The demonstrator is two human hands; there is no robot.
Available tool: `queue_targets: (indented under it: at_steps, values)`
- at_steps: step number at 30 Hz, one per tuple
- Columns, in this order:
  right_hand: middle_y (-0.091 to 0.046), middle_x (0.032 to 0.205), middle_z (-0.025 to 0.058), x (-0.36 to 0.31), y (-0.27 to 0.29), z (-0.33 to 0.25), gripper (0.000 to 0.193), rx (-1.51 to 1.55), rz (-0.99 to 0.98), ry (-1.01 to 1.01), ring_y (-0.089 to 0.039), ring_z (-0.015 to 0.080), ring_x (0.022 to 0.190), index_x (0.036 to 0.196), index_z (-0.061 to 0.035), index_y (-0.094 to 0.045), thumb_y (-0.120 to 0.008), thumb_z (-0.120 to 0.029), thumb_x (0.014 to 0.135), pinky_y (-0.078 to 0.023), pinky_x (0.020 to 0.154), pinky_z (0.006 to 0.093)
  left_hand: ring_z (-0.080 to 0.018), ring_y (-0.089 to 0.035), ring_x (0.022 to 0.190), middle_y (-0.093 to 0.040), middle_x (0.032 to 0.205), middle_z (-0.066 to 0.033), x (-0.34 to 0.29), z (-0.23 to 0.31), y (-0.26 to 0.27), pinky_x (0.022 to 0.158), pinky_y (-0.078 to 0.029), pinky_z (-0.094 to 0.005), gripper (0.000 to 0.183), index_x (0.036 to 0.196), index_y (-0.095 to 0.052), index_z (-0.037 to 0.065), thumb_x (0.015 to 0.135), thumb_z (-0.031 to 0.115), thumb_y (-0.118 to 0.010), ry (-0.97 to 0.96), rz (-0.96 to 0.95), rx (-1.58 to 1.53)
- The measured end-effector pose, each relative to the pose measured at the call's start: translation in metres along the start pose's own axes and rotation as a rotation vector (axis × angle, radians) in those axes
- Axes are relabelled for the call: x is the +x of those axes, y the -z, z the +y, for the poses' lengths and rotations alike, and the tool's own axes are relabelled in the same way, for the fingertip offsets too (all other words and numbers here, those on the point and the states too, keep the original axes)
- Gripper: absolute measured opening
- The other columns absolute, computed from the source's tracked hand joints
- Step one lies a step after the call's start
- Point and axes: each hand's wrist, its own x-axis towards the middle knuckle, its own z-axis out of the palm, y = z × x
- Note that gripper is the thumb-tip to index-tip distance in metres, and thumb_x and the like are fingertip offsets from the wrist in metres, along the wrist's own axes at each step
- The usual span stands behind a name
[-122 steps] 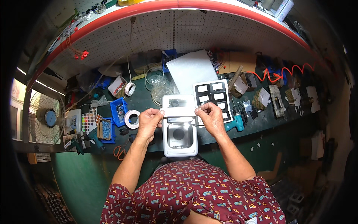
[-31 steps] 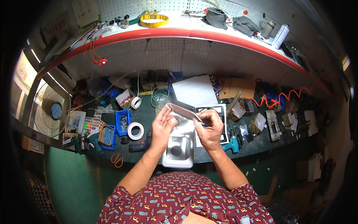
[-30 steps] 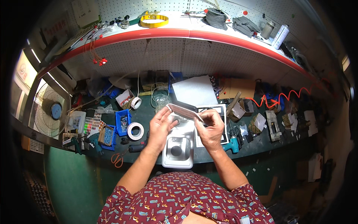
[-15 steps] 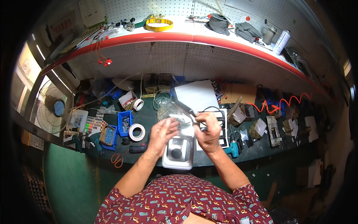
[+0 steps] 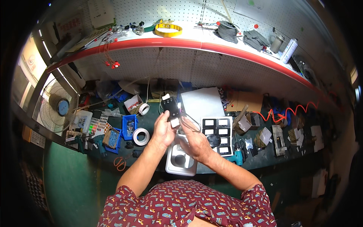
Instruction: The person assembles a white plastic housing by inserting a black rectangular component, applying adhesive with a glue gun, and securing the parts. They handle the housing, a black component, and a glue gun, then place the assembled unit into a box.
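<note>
A flat black panel (image 5: 171, 107) with white pieces at its top and bottom is upright in my left hand (image 5: 163, 131), whose thumb and fingers close on its lower end. A thin cable hangs by the panel's right side. My right hand (image 5: 197, 144) is close beside the panel, fingers stretched out and slightly smeared; whether they touch it I cannot tell. Below both hands lies a silver-grey housing (image 5: 181, 172) with a round dark recess, partly covered by my right hand. A black round object (image 5: 214, 140) sits next to my right wrist.
A white sheet with several black-framed rectangles (image 5: 223, 132) and a teal power drill (image 5: 237, 156) lie to the right. On the left are a tape roll (image 5: 146, 138), blue parts bins (image 5: 129, 123), scissors (image 5: 120, 163) and a fan (image 5: 56, 108). A red-edged shelf (image 5: 196, 44) spans above.
The dark flat panel has passed from my right hand to my left and now stands upright. My right hand has come down and left, its fingers straightened. The view has shifted slightly.
</note>
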Motion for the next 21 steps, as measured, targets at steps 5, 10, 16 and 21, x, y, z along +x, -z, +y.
queue_targets:
  at_steps: [5,10,16,21]
  values:
    - [-0.056,0.135,0.0257,-0.021,-0.002,0.000,0.056,0.127,0.066,-0.083,-0.054,0.0433,0.127,0.132,0.0025,-0.053,-0.072,0.001,0.080,-0.050,0.101,0.0444,-0.0237,-0.069,0.098,-0.066,0.122,-0.0135,0.006,0.031,-0.010,0.080,-0.061,-0.0372,0.030,0.127,-0.055,0.006,0.106,0.026,-0.045,-0.192,-0.095,0.203]
    - [-0.066,0.121,0.0201,-0.043,0.014,0.016,0.033,0.342,0.194,-0.409,-0.068,0.0270,0.109,0.115,0.0021,-0.066,-0.069,-0.001,0.083,-0.058,0.087,0.0341,-0.0183,-0.068,0.094,-0.067,0.115,-0.0108,0.008,0.069,-0.014,0.078,-0.062,-0.0328,0.029,0.129,-0.054,0.006,0.101,0.016,-0.056,-0.230,-0.124,0.416]
    - [-0.069,0.107,0.0103,-0.089,0.002,0.082,0.023,0.804,0.405,-1.003,-0.067,0.0143,0.094,0.112,0.0038,-0.066,-0.065,-0.006,0.090,-0.059,0.076,0.0298,-0.0100,-0.063,0.085,-0.062,0.103,-0.0032,0.041,0.107,0.042,0.075,-0.057,-0.0260,0.041,0.129,-0.052,0.002,0.089,-0.004,-0.056,-0.405,-0.056,1.093]
    - [-0.069,0.107,0.0099,-0.095,-0.032,0.121,0.031,0.991,0.241,-1.262,-0.067,0.0157,0.095,0.117,0.0029,-0.064,-0.069,-0.011,0.090,-0.060,0.076,0.0318,-0.0134,-0.063,0.077,-0.063,0.101,-0.0073,0.068,0.092,0.123,0.066,-0.053,-0.0279,0.053,0.136,-0.046,0.000,0.085,-0.007,-0.059,-0.119,-0.059,1.487]
